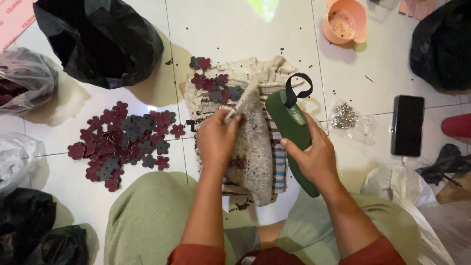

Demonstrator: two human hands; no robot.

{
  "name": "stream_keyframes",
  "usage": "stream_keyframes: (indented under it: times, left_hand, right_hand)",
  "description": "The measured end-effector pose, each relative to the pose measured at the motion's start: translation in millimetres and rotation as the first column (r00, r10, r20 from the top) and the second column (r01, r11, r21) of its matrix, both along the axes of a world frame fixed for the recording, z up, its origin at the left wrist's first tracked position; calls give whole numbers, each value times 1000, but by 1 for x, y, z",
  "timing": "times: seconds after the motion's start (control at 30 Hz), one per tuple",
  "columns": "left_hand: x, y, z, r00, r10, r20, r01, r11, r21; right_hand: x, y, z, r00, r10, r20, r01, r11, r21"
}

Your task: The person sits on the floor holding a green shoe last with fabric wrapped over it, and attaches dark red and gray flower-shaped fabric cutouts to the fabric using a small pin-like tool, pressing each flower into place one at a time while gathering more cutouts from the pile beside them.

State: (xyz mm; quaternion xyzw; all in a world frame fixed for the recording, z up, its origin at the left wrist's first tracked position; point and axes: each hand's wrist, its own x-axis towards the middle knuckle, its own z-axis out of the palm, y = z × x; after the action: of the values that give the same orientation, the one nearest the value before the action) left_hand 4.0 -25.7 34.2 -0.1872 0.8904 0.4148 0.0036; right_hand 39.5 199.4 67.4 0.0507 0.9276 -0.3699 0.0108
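My right hand (314, 157) grips a dark green tool (289, 122) shaped like a long handle, with a black strap loop at its far end. My left hand (216, 135) pinches something small at the top of a worn grey block (252, 147); what it pinches is too small to make out. The block rests on a striped cloth (279, 162) spread on the white tiled floor. Several dark red and grey flower-shaped pieces (216, 88) lie on the cloth's far end.
A pile of flower-shaped pieces (125, 142) lies left. Black plastic bags (98, 39) sit at the far left and far right (444, 44). A pink cup (346, 22), a clear bag of metal bits (346, 118) and a black phone (407, 125) lie right.
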Motion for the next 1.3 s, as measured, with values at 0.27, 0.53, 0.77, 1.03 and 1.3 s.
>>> stream_keyframes:
  times: [0.27,0.53,0.77,1.03,1.3]
  left_hand:
    - [-4,-80,0,973,207,-100,-228,913,-339]
    - [-46,-33,-38,999,16,-40,-26,965,-260]
    - [-49,-37,-38,998,-27,-64,3,939,-344]
    - [-27,-45,-14,978,114,173,-119,993,20]
    - [-18,-8,10,928,-203,311,203,979,33]
  right_hand:
    - [-5,1,-4,1000,-14,28,13,999,38]
    - [-6,2,-5,998,-8,68,6,1000,21]
    - [-9,2,-4,989,-28,145,26,1000,18]
    - [-8,2,-2,994,-18,108,22,999,-37]
    - [-8,6,-6,997,-3,80,4,1000,-15]
